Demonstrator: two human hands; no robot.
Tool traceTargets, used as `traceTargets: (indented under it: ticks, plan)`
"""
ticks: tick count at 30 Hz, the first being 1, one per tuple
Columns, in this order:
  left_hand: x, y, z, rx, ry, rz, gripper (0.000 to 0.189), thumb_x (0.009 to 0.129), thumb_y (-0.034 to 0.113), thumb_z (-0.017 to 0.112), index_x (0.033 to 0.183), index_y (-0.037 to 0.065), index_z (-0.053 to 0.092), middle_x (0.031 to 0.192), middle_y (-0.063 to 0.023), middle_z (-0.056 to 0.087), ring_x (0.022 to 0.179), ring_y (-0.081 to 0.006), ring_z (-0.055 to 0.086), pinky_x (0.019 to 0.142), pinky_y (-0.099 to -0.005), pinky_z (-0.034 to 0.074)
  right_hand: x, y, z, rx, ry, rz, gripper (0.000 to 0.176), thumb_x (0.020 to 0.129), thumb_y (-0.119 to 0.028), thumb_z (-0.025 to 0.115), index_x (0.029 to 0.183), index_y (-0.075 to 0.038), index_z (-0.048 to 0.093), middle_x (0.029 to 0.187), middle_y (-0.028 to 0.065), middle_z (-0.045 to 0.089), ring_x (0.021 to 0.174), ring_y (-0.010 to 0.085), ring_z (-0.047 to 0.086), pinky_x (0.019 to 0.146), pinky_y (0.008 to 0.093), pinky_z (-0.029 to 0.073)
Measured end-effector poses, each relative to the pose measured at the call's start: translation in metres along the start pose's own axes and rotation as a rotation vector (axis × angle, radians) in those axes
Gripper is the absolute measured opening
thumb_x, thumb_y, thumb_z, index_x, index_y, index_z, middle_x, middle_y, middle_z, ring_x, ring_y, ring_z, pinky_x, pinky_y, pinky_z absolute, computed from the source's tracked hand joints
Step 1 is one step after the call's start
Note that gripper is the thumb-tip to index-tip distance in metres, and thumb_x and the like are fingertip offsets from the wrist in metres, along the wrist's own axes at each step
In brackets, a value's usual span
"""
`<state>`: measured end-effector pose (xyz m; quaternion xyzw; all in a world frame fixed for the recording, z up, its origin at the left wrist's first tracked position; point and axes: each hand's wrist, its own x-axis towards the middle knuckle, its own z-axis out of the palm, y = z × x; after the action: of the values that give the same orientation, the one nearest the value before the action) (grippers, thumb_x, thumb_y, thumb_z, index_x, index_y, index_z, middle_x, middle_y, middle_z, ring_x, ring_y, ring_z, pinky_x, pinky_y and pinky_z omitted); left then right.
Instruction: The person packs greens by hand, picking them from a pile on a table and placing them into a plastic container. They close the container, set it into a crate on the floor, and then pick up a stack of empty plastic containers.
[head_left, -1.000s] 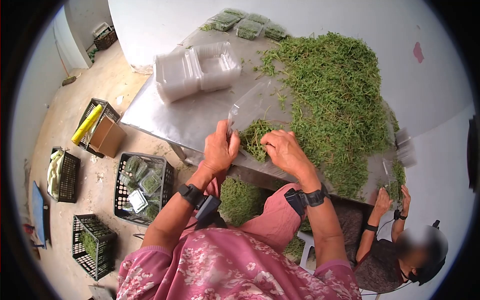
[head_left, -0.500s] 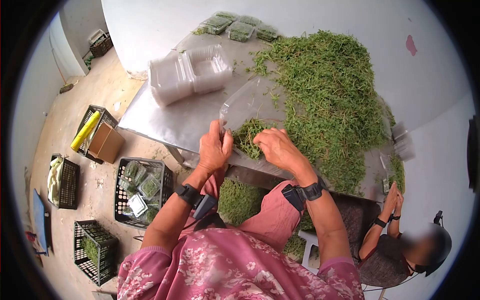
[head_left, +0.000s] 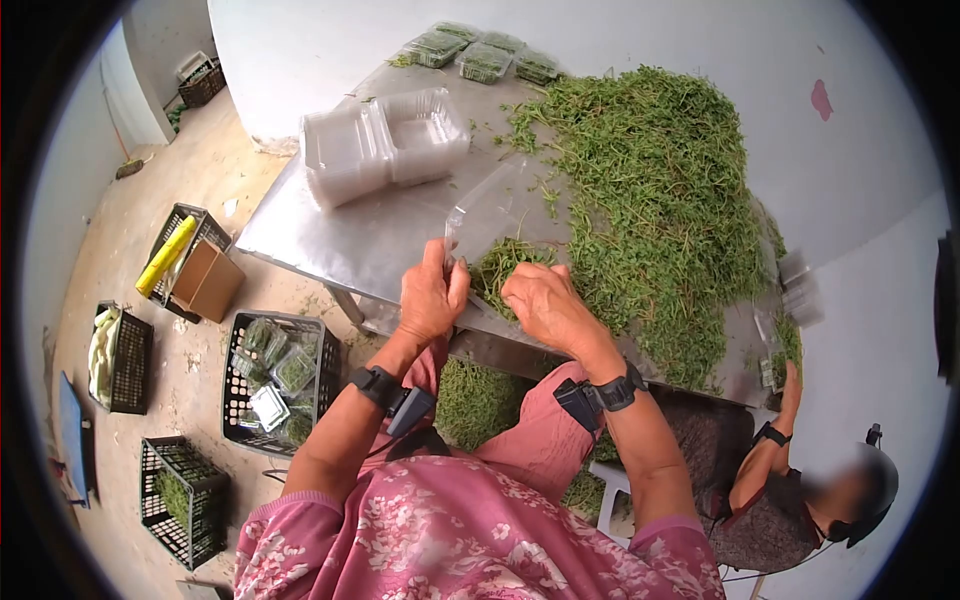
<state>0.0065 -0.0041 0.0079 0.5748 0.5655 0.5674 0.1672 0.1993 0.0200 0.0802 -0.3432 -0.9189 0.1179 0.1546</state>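
My left hand point(head_left: 432, 298) pinches the near left edge of a clear plastic clamshell box point(head_left: 487, 207), whose lid stands raised toward the far side of the table. Leafy green sprigs point(head_left: 497, 268) lie in the box's base, between my two hands. Over the right part of those sprigs, my right hand point(head_left: 550, 308) is closed with its fingers curled down; its fingertips are hidden. Just beyond it spreads a large heap of the same leafy greens point(head_left: 655, 190) on the metal table point(head_left: 290, 232).
A stack of nested clear boxes point(head_left: 345, 160) stands at the table's left. Filled boxes point(head_left: 485, 62) sit along the far edge. Crates, including one with packed boxes point(head_left: 235, 415), stand on the floor at left. A co-worker point(head_left: 775, 510) sits at right beside another box stack point(head_left: 800, 288).
My right hand has shifted slightly left over the sprigs, its fingers more curled. My left hand keeps its hold on the box. The co-worker's hands have moved.
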Motion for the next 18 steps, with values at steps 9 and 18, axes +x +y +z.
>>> traceTargets:
  ticks: [9, 18]
  plan:
    - [0.0, 0.004, -0.003, 0.006, -0.014, 0.0, 0.025, 0.089, 0.012, 0.058, 0.112, 0.004, 0.052, 0.063, -0.0144, 0.058, 0.058, -0.0371, 0.06, 0.056, -0.0424, 0.047, -0.006, 0.007, -0.018, 0.097, 0.211, 0.002, 0.007, 0.085, -0.008, 0.064, 0.091, -0.003, 0.066, 0.092, 0.0102, 0.064, 0.088, 0.0299, 0.061, 0.081, 0.0388, 0.042]
    - [0.0, 0.002, -0.002, 0.001, -0.025, -0.017, 0.025, 0.088, 0.013, 0.058, 0.111, 0.004, 0.052, 0.063, -0.0139, 0.058, 0.058, -0.0367, 0.06, 0.057, -0.0427, 0.047, -0.045, 0.079, -0.054, -0.091, 0.153, 0.505, 0.028, 0.082, -0.005, 0.069, 0.109, -0.002, 0.062, 0.108, 0.0191, 0.06, 0.101, 0.0406, 0.06, 0.083, 0.0474, 0.051]
